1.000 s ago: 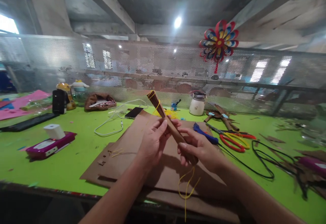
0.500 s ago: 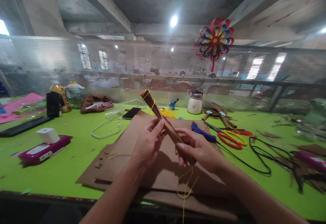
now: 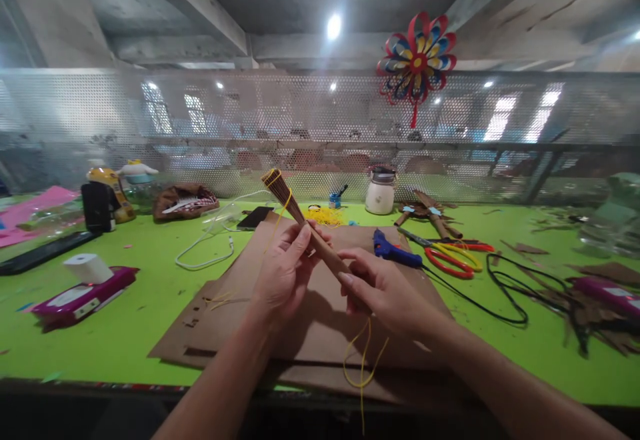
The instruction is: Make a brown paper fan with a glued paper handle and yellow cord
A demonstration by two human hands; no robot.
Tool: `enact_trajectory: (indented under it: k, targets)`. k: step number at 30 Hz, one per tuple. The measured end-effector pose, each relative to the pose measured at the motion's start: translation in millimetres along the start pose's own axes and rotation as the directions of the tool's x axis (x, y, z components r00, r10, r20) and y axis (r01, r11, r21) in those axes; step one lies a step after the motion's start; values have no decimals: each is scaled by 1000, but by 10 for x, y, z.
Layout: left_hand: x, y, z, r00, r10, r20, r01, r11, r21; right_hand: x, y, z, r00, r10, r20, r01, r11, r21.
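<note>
A slim brown paper bundle, shaped like a small hand broom, is held slantwise above brown cardboard sheets. Its flared, finely layered end points up to the left, with yellow string around it. My left hand is closed on the bundle's middle, thumb on top. Lower down, my right hand grips the narrower end between thumb and fingers. A looped yellow string dangles below the right hand. Part of the lower end is hidden behind the right fingers.
Right of the hands lie a blue glue gun, scissors and a black cable. A white jar stands behind. At left are a purple power strip with a white plug and a white cable.
The whole view has shifted slightly. Both hands keep their hold, and the bundle appears a little further left and higher, at nearly the same slant.
</note>
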State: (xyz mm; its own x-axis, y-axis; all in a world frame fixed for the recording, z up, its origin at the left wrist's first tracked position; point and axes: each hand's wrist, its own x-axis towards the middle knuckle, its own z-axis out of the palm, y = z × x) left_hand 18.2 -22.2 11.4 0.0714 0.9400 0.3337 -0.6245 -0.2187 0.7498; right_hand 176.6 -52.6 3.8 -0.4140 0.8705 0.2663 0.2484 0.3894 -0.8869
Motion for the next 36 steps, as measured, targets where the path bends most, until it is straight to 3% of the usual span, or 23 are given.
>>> enact_trajectory:
  k: [4, 8, 11, 16, 21, 27, 31, 36]
  targets:
    - [26, 16, -13, 999, -24, -44, 24, 1000, 0, -39, -94, -1, 997, -39, -63, 24, 973, -229]
    - [62, 11, -31, 994, -14, -104, 14, 1000, -5, -105, -231, 13, 983, -84, -164, -19, 839, -544]
    - [80, -19, -47, 990, -10, -141, 11, 1000, 2, -138, -273, 30, 982, -91, -166, -40, 759, -650]
    - [85, -64, -55, 984, 2, -177, -3, 1000, -4, -125, -291, 53, 983, -29, -180, -98, 748, -657]
    - [58, -87, -35, 993, 23, -117, -23, 1000, 0, -39, -186, 105, 982, 13, -189, -119, 817, -564]
    - [18, -121, -19, 999, 8, -53, -7, 1000, 3, 17, 66, 157, 976, -80, -204, -45, 839, -543]
    - [12, -123, -18, 999, 18, -48, -19, 1000, -23, 13, 84, 159, 971, -127, -203, -6, 835, -550]
    - [11, -106, -7, 999, 30, -24, -31, 999, -30, -17, -33, 158, 971, -69, -230, -85, 797, -598]
